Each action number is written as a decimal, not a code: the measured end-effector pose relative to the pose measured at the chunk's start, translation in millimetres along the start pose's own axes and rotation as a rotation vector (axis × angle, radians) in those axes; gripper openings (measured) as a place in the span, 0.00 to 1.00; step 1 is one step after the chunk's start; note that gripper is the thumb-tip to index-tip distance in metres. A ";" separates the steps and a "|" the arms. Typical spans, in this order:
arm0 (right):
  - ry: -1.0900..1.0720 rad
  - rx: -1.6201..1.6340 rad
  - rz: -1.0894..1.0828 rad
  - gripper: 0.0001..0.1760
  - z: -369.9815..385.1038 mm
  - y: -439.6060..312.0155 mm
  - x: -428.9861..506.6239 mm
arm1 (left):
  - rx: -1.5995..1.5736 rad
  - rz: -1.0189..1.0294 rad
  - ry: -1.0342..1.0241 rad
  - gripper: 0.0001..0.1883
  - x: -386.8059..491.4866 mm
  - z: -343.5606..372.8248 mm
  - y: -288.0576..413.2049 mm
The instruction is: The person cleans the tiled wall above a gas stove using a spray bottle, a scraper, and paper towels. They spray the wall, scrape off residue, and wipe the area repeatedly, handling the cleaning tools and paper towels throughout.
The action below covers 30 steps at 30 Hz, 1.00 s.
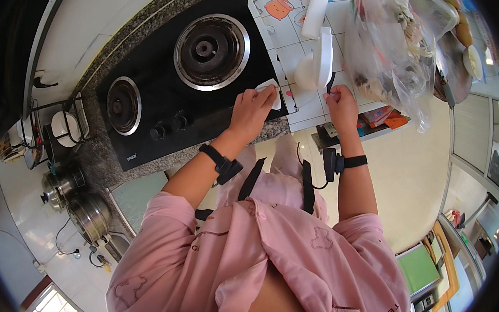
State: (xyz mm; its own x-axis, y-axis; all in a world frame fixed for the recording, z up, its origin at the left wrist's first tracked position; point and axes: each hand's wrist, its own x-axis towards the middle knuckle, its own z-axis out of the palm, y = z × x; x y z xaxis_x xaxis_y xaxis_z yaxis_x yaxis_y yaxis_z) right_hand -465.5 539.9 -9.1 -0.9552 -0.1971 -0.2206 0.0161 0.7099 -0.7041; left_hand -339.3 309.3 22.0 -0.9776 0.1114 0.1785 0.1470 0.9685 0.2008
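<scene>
My left hand presses a folded white cloth or tissue against the near right corner of a black glass cooktop. The fingers lie over the cloth. To its right, my right hand is above the tiled counter's edge, thumb and fingertips pinched at the lower end of a thin black strip. That strip runs up beside a white upright object with a rounded part; what it belongs to is unclear. A white cylinder lies beyond. The large metal-ringed burner is left of the cloth.
A bulging clear plastic bag sits on the counter at right, with a knife beyond it. An open drawer or shelf with packets is below. Steel pots and a wire rack stand at left.
</scene>
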 end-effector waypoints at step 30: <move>0.020 0.612 -0.391 0.12 -36.7 -135.8 16.7 | -0.219 0.111 0.069 0.20 -12.2 17.5 62.1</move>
State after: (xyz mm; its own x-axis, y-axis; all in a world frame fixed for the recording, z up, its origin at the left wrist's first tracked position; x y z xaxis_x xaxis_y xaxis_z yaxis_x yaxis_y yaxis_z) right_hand -494.5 465.0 107.5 -0.9300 -0.3425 0.1331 -0.1712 0.0834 -0.9817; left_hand -320.9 371.9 15.4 -0.9421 0.1920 0.2750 0.2897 0.8790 0.3788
